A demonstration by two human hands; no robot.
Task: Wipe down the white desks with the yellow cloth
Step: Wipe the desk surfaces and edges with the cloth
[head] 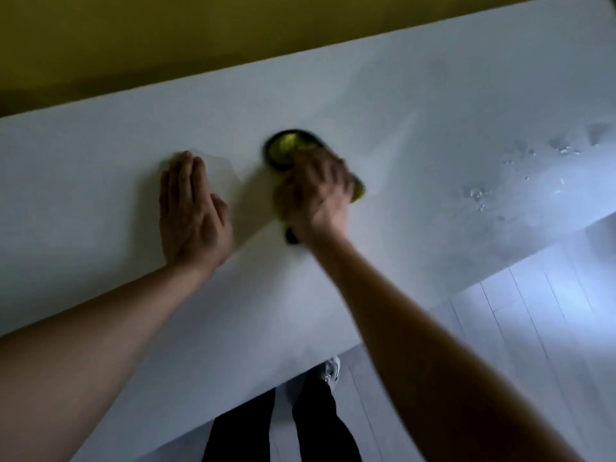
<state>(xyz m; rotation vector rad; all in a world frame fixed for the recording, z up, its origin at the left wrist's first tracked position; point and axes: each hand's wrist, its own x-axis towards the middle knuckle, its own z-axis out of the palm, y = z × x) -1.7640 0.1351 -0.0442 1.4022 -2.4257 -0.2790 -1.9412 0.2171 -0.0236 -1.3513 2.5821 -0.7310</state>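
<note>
A white desk [416, 135] runs slantwise across the view. My right hand [315, 191] presses a yellow cloth [359, 191] onto the desk's middle; the hand is blurred and covers most of the cloth. Just beyond its fingers a round black-rimmed cable hole [286, 146] shows yellow inside. My left hand [191, 211] lies flat on the desk to the left, fingers together and palm down, with nothing in it.
Water droplets [480, 195] and wet streaks lie on the desk's right part. A yellow wall [133, 38] stands behind the desk. Pale floorboards [533, 328] lie at the lower right. My dark trouser legs and a white shoe [331, 370] show below the desk's near edge.
</note>
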